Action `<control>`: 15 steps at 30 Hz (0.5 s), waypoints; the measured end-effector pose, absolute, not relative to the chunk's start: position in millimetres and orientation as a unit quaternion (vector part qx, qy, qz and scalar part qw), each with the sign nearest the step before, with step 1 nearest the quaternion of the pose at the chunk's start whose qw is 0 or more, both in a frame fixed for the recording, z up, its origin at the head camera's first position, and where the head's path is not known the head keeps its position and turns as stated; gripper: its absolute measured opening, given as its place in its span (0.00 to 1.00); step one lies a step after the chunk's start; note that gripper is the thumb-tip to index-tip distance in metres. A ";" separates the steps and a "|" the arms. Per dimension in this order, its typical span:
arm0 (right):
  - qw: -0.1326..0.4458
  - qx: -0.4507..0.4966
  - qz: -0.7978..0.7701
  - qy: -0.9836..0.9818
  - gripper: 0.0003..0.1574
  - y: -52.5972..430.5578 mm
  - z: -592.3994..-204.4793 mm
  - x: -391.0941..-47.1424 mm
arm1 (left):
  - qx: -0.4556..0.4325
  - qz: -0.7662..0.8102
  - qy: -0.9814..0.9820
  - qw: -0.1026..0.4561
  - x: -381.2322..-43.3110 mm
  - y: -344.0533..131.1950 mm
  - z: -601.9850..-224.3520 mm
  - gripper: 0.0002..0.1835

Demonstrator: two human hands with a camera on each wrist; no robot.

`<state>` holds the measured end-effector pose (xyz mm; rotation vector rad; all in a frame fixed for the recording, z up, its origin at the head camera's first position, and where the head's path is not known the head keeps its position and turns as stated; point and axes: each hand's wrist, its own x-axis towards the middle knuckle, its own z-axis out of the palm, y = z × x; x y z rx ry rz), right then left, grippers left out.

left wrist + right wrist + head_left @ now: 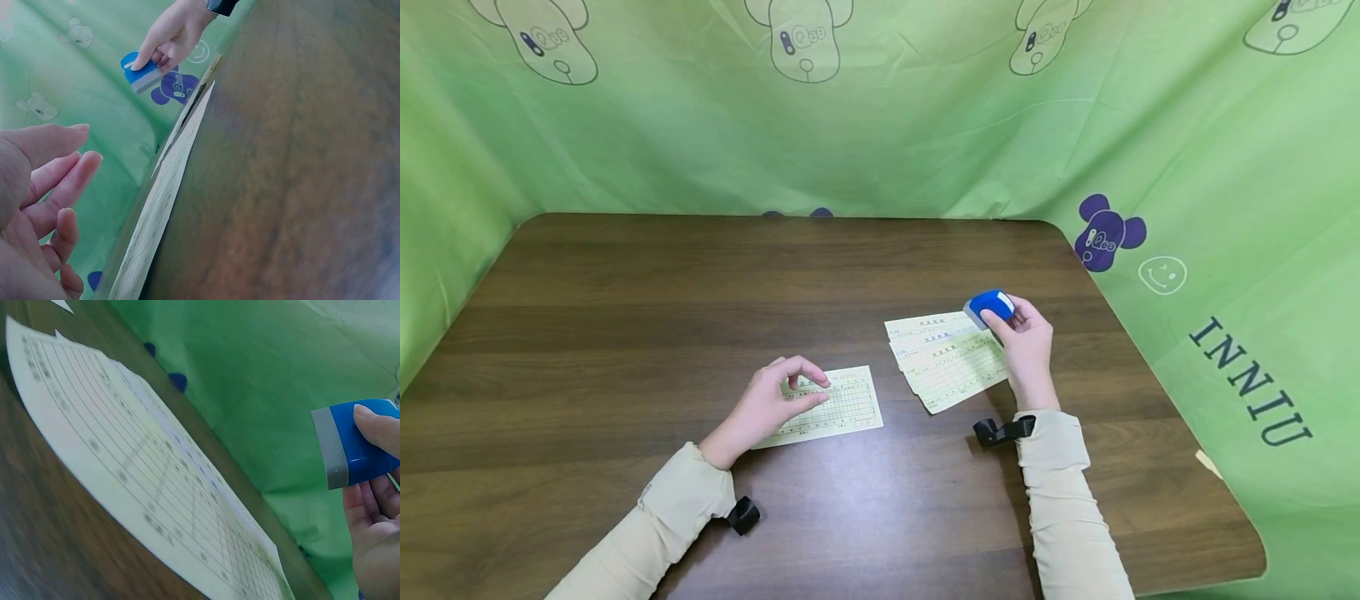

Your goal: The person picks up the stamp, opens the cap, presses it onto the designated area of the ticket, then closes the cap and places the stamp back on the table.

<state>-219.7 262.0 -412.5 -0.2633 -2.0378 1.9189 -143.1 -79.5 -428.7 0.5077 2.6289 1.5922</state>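
My right hand (1028, 346) grips a blue hand stamp (991, 307) with a grey base, thumb on one side and fingers on the other. The stamp is held above the far right corner of several overlapping printed slips (951, 362); in the right wrist view, a gap separates the stamp (362, 442) from the paper (119, 419). My left hand (771, 400) hovers over a single printed slip (853, 400), covering its left part. Between its thumb and loosely bent fingers there is nothing, as the left wrist view shows the hand (37, 200) too.
The brown wooden table (662, 292) has rounded corners. Green printed cloth (910, 142) hangs behind it and along both sides. A small pale strip (1208, 464) lies at the table's right edge. Both wrists wear black camera mounts (743, 516).
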 end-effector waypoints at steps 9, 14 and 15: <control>0.173 -0.127 0.666 -0.714 0.17 277.3 -414.5 -221.9 | 0.167 0.509 0.845 0.013 -142.6 -79.6 -426.0 0.08; 0.186 -0.134 0.674 -0.702 0.16 284.0 -416.6 -223.6 | 0.165 0.509 0.844 0.016 -142.5 -79.8 -424.8 0.08; 0.187 -0.136 0.673 -0.703 0.16 285.2 -416.9 -223.7 | 0.165 0.510 0.844 0.016 -142.5 -79.9 -424.8 0.08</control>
